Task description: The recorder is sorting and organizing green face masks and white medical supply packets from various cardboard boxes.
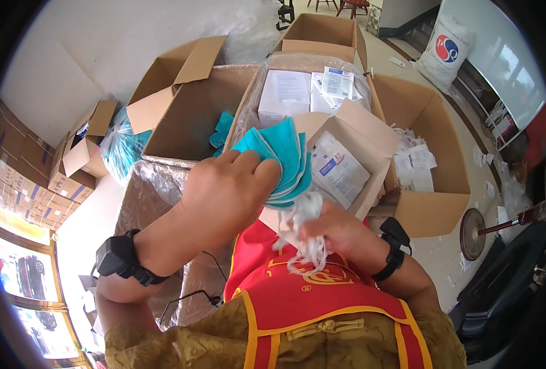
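Observation:
A fanned stack of teal face masks (pixel 282 150) with white edges is held up in front of me. My left hand (pixel 230 184) is closed around the near left side of the stack. Below it, a bunch of white ear loops (pixel 310 230) hangs down, slightly blurred. My right hand (pixel 340 227) is closed on these loops, and some dangle past its fingers over my red apron (pixel 297 270). Just beyond my right hand stands an open carton (pixel 371 138) with flat white printed packets (pixel 339 169) in it.
A large carton (pixel 205 104) at the left holds a few teal pieces (pixel 222 129). White boxes (pixel 285 92) stand in a plastic-lined carton behind. Loose white packets (pixel 414 163) lie in the right carton (pixel 436 212). Near my left forearm is a plastic-lined box (pixel 153 184); a round-based stand (pixel 473 234) is far right.

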`<state>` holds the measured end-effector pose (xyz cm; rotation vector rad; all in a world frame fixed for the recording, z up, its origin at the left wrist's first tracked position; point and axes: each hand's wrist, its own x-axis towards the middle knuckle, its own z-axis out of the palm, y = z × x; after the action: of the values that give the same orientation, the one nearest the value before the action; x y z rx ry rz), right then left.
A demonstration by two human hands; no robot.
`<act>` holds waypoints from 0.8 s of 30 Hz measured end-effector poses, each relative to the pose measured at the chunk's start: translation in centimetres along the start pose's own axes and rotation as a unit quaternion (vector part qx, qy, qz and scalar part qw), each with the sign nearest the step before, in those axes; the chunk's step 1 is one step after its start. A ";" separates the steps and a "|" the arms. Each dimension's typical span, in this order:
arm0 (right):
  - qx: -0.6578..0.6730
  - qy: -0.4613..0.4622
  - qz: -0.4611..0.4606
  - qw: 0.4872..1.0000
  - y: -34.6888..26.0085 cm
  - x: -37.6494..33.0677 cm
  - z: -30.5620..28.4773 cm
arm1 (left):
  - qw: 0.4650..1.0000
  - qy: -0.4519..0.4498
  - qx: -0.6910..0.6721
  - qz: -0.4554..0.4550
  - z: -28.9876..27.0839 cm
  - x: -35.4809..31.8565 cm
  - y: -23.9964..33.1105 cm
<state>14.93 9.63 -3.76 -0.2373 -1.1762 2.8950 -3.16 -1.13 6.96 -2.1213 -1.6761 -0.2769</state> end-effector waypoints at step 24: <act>-0.195 0.298 -0.129 0.925 -4.9 -10.7 2.1 | 0.839 0.114 -0.334 -0.415 5.8 -7.7 -13.3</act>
<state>24.94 11.05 2.59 -0.8231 -1.4831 2.0975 -18.46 -2.93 1.31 -1.4584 -2.4842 -1.4916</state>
